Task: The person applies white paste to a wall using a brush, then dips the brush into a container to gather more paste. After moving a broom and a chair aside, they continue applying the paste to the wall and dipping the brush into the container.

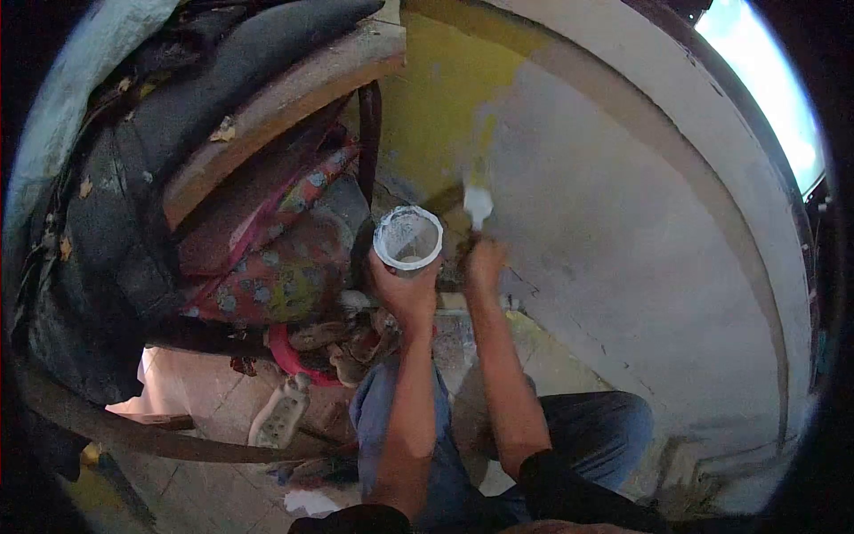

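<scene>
My left hand [405,289] is wrapped round a paint tub [409,267], whose rim is smeared with white. Some pale paint shows inside the tub. To its right, my right hand [485,267] grips the handle of a paintbrush [478,205], its head coated in white and pointing up toward the wall. The wall [578,196] is whitish on the right, and a yellow area [436,98] shows at the upper middle. The brush head lies near where the yellow meets the white; whether it touches the wall I cannot tell.
A wooden table edge [285,116] with dark cloth [116,222] on it stands at the left. Below are a flowered fabric bundle [267,276], a pink ring-shaped thing [289,356] and a power strip [279,414] on the tiled floor. My bent knees [605,427] are close to the wall.
</scene>
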`<control>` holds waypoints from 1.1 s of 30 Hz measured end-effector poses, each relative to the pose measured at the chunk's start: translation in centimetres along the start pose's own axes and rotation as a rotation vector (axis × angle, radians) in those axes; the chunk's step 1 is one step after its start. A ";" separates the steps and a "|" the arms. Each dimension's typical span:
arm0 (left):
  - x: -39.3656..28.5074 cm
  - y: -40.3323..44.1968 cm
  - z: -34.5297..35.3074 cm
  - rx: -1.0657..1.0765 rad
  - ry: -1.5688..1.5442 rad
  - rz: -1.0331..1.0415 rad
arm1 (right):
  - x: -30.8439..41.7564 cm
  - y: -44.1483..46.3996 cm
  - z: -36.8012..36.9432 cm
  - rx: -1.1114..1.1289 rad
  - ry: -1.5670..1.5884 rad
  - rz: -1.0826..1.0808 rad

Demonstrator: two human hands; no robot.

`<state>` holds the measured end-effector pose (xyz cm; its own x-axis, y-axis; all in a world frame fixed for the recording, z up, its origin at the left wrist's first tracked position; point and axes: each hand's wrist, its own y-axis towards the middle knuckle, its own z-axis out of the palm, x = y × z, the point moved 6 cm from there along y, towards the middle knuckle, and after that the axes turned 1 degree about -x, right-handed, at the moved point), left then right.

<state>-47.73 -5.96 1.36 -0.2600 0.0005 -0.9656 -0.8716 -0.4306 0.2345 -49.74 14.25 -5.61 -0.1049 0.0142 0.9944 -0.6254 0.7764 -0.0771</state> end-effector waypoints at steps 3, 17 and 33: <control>-2.4 -0.2 -0.3 -0.002 -0.004 -0.003 | 14.0 -6.0 -1.1 -0.002 0.279 0.046; 0.2 0.5 -0.5 -0.008 0.153 0.126 | -2.4 -1.4 3.1 0.031 0.133 0.253; 2.7 0.7 0.8 0.075 -0.074 -0.004 | 19.7 -5.8 1.2 0.184 0.331 -0.128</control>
<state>-49.41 -5.53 -1.02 -0.2841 0.0699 -0.9562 -0.9007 -0.3612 0.2412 -49.09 9.23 14.30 0.2195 0.1502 0.9640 -0.7486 0.6596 0.0677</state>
